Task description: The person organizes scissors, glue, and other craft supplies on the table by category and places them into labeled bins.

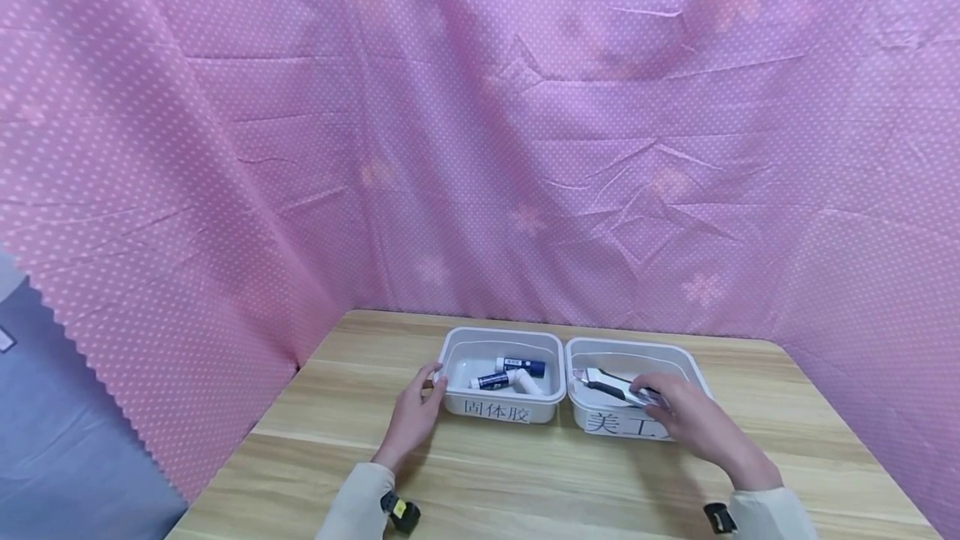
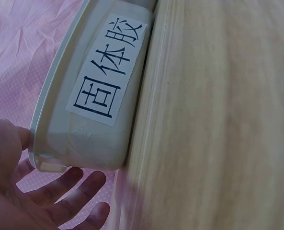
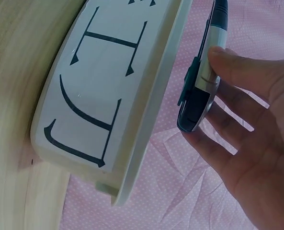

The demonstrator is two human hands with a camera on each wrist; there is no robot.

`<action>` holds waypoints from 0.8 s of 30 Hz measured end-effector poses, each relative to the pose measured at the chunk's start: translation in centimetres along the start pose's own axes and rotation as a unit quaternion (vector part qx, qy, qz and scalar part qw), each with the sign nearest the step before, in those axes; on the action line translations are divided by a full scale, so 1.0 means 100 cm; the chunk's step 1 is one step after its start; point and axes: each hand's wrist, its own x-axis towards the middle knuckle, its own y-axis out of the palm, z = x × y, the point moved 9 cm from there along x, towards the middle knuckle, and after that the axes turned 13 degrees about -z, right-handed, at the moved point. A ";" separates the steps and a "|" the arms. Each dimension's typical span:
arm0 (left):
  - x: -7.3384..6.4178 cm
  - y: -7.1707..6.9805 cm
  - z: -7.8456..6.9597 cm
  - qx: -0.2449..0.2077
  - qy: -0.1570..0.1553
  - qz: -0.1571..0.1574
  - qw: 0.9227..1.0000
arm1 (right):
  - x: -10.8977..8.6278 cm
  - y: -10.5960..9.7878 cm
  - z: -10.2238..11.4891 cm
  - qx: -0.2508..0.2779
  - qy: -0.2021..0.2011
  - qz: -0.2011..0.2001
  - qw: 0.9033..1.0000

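My right hand (image 1: 693,419) holds a white-and-dark utility knife (image 1: 611,384) above the right white box (image 1: 686,361), thumb on one side and fingers on the other. The knife's front end points left, and in the right wrist view its handle (image 3: 205,79) stands beside the box's rim. At the left white box (image 1: 463,340), my left hand (image 1: 412,422) grips the rim at the left end, with thumb and index finger at the edge. Its other fingers (image 2: 79,191) spread loosely below the rim. Inside that box lie glue sticks (image 1: 521,367) with dark blue labels and white caps.
Both boxes stand side by side on a wooden table (image 1: 525,482), each with a paper label (image 1: 497,411) in Chinese characters on its front. A pink dotted curtain (image 1: 562,148) hangs behind and to the sides. Blue-grey fabric (image 1: 67,423) shows at lower left.
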 end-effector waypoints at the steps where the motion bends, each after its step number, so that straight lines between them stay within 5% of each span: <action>1: 0.000 0.000 0.000 0.000 0.000 -0.001 1.000 | 0.001 0.001 -0.002 -0.001 0.011 0.005 1.000; 13: -0.001 -0.002 -0.003 0.002 -0.006 -0.002 1.000 | 0.005 0.008 -0.025 -0.002 0.075 0.036 0.997; 24: -0.001 -0.002 -0.004 0.012 -0.007 -0.001 1.000 | 0.000 0.009 -0.041 -0.012 0.082 0.022 0.996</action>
